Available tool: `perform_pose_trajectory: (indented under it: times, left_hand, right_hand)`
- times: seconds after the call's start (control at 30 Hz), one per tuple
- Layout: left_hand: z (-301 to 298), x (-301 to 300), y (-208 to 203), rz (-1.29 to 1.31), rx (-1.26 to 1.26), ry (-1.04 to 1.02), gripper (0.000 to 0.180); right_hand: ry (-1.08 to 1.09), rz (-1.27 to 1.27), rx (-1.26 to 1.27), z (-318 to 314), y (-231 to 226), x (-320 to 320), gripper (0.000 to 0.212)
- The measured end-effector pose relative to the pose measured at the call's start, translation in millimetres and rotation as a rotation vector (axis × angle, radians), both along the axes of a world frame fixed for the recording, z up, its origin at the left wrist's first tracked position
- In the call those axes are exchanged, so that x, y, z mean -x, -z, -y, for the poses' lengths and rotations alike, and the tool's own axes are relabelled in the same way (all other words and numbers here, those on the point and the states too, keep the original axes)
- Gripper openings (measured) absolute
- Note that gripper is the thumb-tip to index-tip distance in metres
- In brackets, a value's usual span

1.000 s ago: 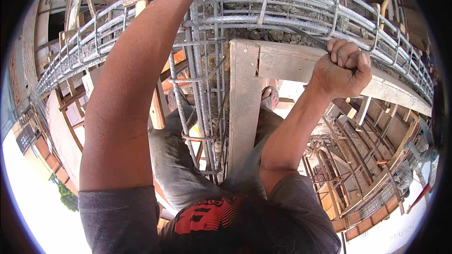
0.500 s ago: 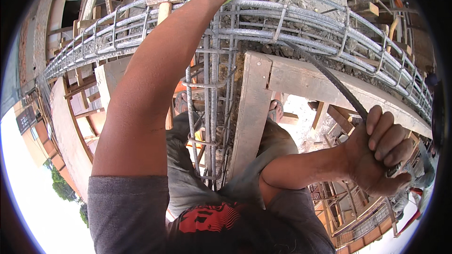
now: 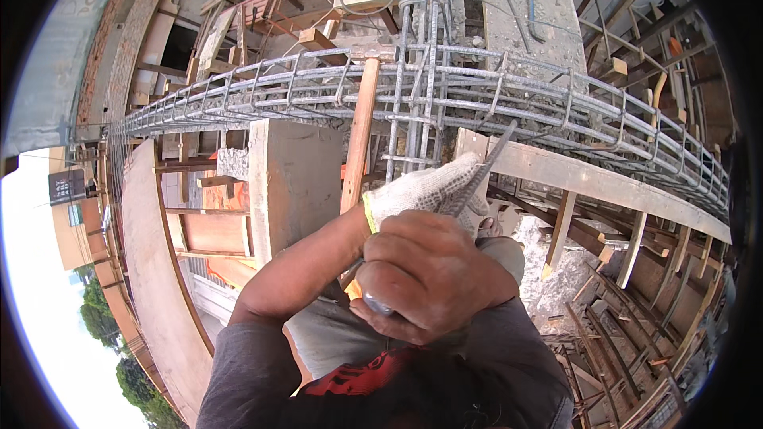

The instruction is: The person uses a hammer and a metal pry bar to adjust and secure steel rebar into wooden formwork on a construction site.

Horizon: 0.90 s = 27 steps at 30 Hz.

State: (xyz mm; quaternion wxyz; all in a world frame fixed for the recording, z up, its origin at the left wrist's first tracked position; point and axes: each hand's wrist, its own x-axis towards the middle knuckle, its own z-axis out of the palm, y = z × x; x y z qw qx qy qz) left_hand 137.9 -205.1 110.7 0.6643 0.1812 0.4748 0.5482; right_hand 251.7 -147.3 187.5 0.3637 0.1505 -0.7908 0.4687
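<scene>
My right hand [image 3: 429,270], bare, is wrapped round a dark ribbed steel bar [image 3: 494,151]. The bar's rounded butt shows at the lower left of the fist, and its narrow end slants up toward the reinforcement cage [image 3: 318,83]. Just beyond that fist is my left hand [image 3: 417,191], in a white knitted glove with a yellow-green cuff. Its fingers curl about the bar's middle, though my right hand hides part of them. Both hands are close together in front of my body, below the cage of tied steel bars.
Timber formwork [image 3: 596,175] runs along the cage's near right side. A wooden post [image 3: 362,131] leans against the cage, beside a concrete block [image 3: 294,183]. A bent rod [image 3: 531,8] lies on the rubble-strewn slab beyond. Timber props [image 3: 632,250] stand lower right.
My left hand has come back from the cage to the bar. My right hand has swung left and inward with the bar, whose far end has left the cage. The view has shifted too.
</scene>
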Motion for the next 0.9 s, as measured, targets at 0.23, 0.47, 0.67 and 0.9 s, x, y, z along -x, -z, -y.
perform_pose_trajectory:
  times: [0.23, 0.47, 0.67, 0.9]
  left_hand:
    - [153, 35, -23, -0.079, 0.348, 0.256, 0.036]
    - [320, 23, -67, -0.625, 0.780, 0.032, 0.031]
    - [333, 0, -38, -0.510, 0.972, -0.396, 0.035]
    - [237, 83, 90, -0.787, 0.961, 0.211, 0.038]
  right_hand:
    - [-0.394, 0.065, -0.128, 74, 4, 5, 0.060]
    - [0.783, 0.264, 0.394, -104, 100, 28, 0.050]
    - [1.518, 0.484, -0.109, -160, 258, 48, 0.063]
    - [1.583, 0.609, -0.262, -152, 264, 57, 0.064]
